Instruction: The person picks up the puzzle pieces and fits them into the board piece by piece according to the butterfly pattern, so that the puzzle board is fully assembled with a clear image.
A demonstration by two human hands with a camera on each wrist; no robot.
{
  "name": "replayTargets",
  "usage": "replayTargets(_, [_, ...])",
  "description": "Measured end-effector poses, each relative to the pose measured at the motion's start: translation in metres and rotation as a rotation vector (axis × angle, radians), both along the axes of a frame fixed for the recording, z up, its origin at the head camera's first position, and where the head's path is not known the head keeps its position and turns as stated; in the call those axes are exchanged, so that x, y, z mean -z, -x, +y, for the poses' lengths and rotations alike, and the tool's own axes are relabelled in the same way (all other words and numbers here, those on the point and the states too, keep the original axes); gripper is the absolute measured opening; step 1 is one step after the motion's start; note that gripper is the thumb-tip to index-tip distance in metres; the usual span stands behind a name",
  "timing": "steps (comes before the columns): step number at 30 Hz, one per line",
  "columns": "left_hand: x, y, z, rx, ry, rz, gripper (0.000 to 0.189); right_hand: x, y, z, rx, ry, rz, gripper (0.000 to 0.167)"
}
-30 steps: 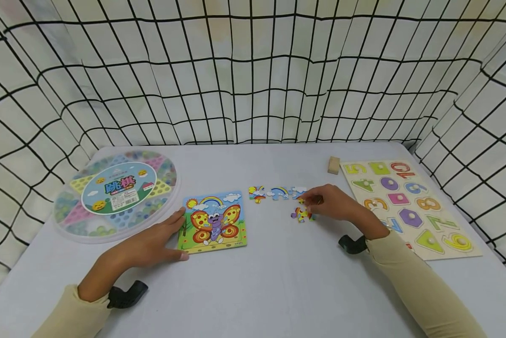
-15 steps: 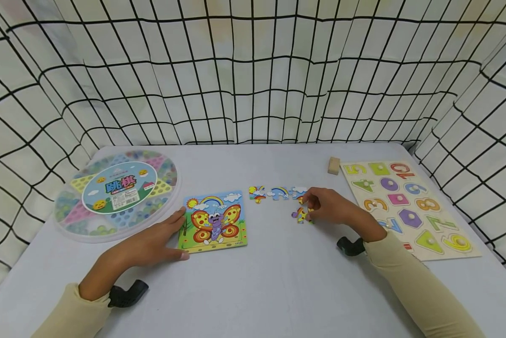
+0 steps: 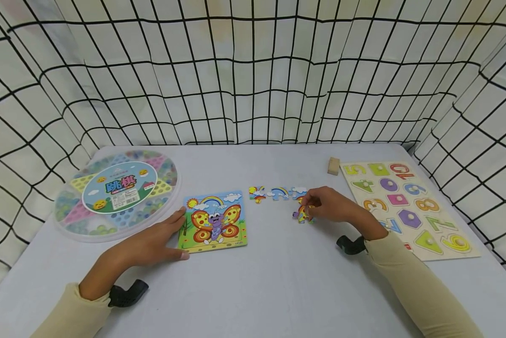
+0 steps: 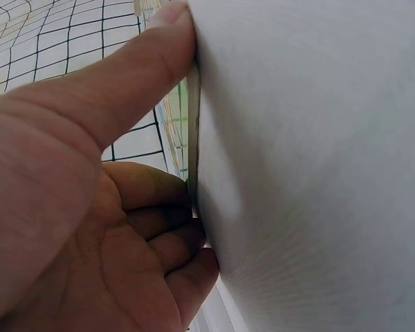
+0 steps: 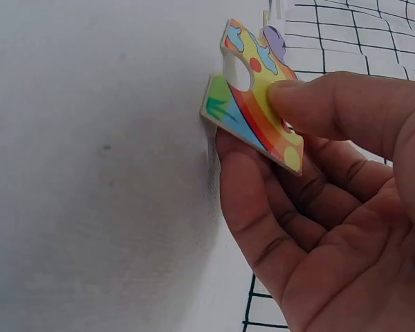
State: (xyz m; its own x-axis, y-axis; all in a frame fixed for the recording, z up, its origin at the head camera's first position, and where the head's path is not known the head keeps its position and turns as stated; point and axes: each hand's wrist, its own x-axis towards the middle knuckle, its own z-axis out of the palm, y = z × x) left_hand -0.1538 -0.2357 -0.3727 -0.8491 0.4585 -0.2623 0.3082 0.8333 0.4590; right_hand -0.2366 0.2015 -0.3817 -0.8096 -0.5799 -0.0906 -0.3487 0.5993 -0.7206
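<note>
My left hand (image 3: 153, 241) rests at the lower left corner of a square jigsaw puzzle (image 3: 210, 223) with a butterfly picture. Its fingers lie along the left edge and the thumb touches the near corner; the left wrist view shows the puzzle edge-on. Between thumb and fingers, my right hand (image 3: 333, 205) pinches a puzzle piece (image 5: 259, 124), yellow and orange with a purple knob. In the head view the fingers cover part of it. Just beyond lie a sun piece (image 3: 257, 193), a rainbow piece (image 3: 280, 193) and a cloud piece (image 3: 299, 191), in a row.
A round Chinese checkers set (image 3: 119, 195) lies at the left. On the right are a wooden number and shape board (image 3: 398, 216), partly behind the right forearm, and a small wooden block (image 3: 333, 165). Black netting (image 3: 253, 89) stands around the table's back and sides.
The right hand's fingers have moved slightly over the pinched puzzle piece, and the piece has turned a little in them. The left hand and the butterfly puzzle have stayed in place.
</note>
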Motion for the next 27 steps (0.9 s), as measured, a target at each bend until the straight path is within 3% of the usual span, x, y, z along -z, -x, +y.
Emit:
replayTargets(9, [0.0, 0.001, 0.001, 0.003, -0.004, -0.011, 0.101, -0.002, 0.007, -0.01, -0.043, 0.043, 0.003, 0.025])
replayTargets(22, [-0.001, 0.0, 0.0, 0.002, -0.014, -0.012, 0.102, -0.012, 0.012, -0.047, -0.106, 0.125, 0.0, 0.026])
replayTargets(27, [-0.002, -0.001, 0.0, 0.003, -0.014, -0.009, 0.102, -0.015, 0.013, -0.066, -0.108, 0.109, 0.0, 0.025])
